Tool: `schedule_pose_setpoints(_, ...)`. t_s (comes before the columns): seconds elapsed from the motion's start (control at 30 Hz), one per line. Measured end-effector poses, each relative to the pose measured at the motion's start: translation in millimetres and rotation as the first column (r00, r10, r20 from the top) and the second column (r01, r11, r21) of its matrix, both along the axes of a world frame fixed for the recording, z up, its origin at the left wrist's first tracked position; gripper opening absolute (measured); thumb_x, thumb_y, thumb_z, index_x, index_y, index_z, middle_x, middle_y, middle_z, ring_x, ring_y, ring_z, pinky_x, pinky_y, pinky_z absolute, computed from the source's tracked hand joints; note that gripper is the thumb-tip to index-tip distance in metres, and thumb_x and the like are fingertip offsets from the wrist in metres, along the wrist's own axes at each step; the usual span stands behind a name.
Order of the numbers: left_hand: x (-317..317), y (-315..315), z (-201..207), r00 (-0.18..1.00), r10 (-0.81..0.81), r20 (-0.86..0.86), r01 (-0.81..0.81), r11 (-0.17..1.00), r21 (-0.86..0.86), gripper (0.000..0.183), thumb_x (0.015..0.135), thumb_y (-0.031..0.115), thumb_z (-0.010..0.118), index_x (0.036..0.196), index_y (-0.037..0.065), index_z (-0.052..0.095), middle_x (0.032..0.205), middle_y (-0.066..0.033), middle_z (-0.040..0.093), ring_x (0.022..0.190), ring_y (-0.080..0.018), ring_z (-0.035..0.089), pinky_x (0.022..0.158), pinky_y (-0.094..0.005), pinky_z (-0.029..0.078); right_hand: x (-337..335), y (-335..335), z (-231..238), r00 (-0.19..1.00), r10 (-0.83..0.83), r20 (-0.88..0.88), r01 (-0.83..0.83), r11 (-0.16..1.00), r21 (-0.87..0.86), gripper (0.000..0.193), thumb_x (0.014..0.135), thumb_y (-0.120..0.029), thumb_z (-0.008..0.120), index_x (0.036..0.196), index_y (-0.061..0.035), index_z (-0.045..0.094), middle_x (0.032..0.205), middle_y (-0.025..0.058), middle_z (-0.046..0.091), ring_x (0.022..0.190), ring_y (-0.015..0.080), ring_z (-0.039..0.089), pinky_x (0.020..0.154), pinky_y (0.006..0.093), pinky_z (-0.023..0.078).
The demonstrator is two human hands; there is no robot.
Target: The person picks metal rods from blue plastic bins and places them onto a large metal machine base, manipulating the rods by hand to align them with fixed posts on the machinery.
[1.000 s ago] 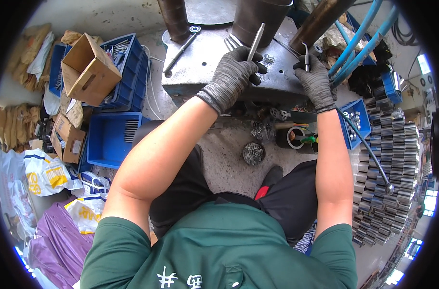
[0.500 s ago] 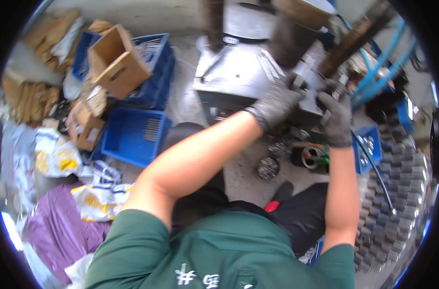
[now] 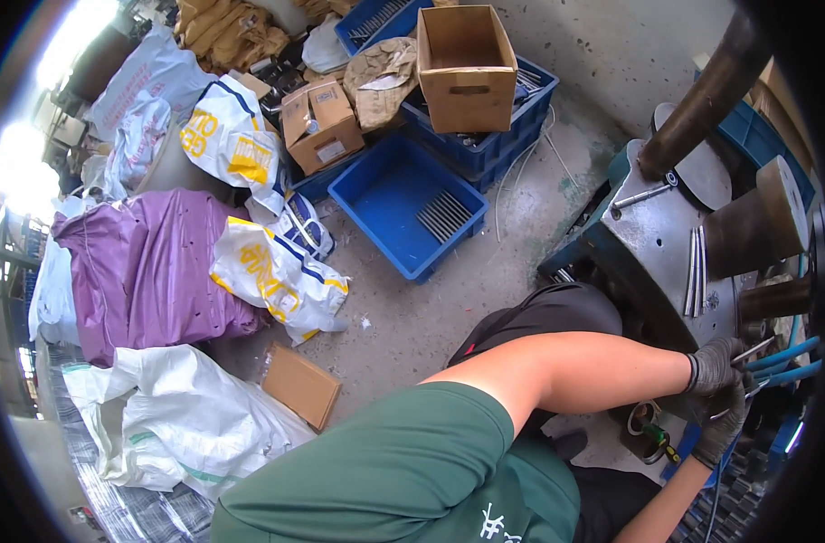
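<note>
My left hand (image 3: 715, 365), in a dark grey glove, is closed on a thin metal rod (image 3: 754, 349) that sticks out past the fingers at the right. Right below it is my gloved right hand (image 3: 722, 425), its fingers curled, with a bit of shiny metal showing at them. What that piece is stays partly hidden. Both hands are beside the front of a machine's steel plate (image 3: 643, 226). Several slim metal rods (image 3: 696, 271) lie side by side on this plate, near a thick dark cylinder (image 3: 747, 231). A bar with a ringed end (image 3: 646, 192) rests farther back.
A blue crate (image 3: 367, 195) at the centre left holds a row of metal rods. Behind it, an open cardboard box (image 3: 467, 100) sits on stacked blue crates (image 3: 480, 154). Purple sacking (image 3: 150, 271) and white sacks (image 3: 186, 416) lie at the left. Blue hoses (image 3: 786, 355) run beside my hands.
The view has swung left, so the machine and my hands now appear at the right edge. My hands have come closer together, the left just above the right.
</note>
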State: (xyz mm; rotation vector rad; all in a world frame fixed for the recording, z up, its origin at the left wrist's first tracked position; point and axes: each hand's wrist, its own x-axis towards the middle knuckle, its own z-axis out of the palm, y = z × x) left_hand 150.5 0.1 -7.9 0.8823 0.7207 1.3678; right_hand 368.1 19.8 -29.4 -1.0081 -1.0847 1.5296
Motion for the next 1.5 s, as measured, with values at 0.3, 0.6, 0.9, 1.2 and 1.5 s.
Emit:
schedule_pose_setpoints(0.3,-25.3,-7.3,1.2,0.916,-0.298,0.267,0.358,0.909,-0.215,0.028,0.092,0.011,0.067,0.118,0.007,0.059,0.097,-0.0134,0.066,0.084,-0.0237,0.067,0.069,-0.0389,0.057,-29.6,-68.3,23.5,0.950,0.028,0.311,-0.030,1.000,0.001,0.047,0.093,-0.017,0.067,0.136,0.0004,0.057,0.117,0.0084,0.070,0.099,0.0168,0.066,0.087,0.0282,0.052)
schedule_pose_setpoints(0.6,-84.3,-20.5,23.5,0.917,-0.336,0.213,0.395,0.838,-0.376,0.027,0.090,0.015,0.074,0.112,0.013,0.058,0.085,0.0025,0.063,0.063,-0.0052,0.057,0.048,-0.0179,0.044,-70.9,-95.5,65.6,0.853,-0.133,0.505,-0.024,0.956,0.292,0.064,0.075,-0.005,0.067,0.138,0.0015,0.060,0.113,0.0049,0.064,0.105,0.0167,0.062,0.093,0.0315,0.051)
schedule_pose_setpoints(0.9,-90.9,-15.1,3.1,0.833,-0.318,0.452,0.538,0.656,-0.529,0.012,0.093,0.014,0.066,0.095,0.003,0.061,0.069,-0.0012,0.060,0.051,-0.0055,0.051,0.045,-0.0154,0.047,-78.8,-91.9,80.1,0.300,-0.592,0.748,-0.404,0.631,0.662,0.059,0.064,-0.004,0.080,0.122,-0.0090,0.072,0.109,0.0194,0.068,0.099,0.0381,0.065,0.087,0.0473,0.053)
schedule_pose_setpoints(1.2,-91.9,-16.6,6.9,0.791,-0.311,0.528,0.589,0.622,-0.516,0.011,0.091,0.012,0.068,0.097,0.006,0.060,0.072,-0.0026,0.064,0.053,-0.0087,0.058,0.045,-0.0173,0.051,-77.5,-95.0,78.0,0.275,-0.526,0.805,-0.396,0.701,0.594,0.056,0.066,-0.007,0.082,0.121,-0.0088,0.073,0.108,0.0189,0.069,0.099,0.0397,0.065,0.086,0.0485,0.053)
schedule_pose_setpoints(1.5,-92.8,-14.6,7.7,0.764,-0.308,0.567,0.611,0.629,-0.481,0.011,0.097,0.012,0.066,0.100,0.003,0.059,0.072,-0.0070,0.065,0.053,-0.0116,0.061,0.045,-0.0194,0.053,-77.2,-93.4,77.0,0.254,-0.573,0.780,-0.390,0.677,0.624,0.060,0.065,-0.005,0.081,0.124,-0.0088,0.072,0.107,0.0195,0.069,0.100,0.0399,0.065,0.088,0.0482,0.053)
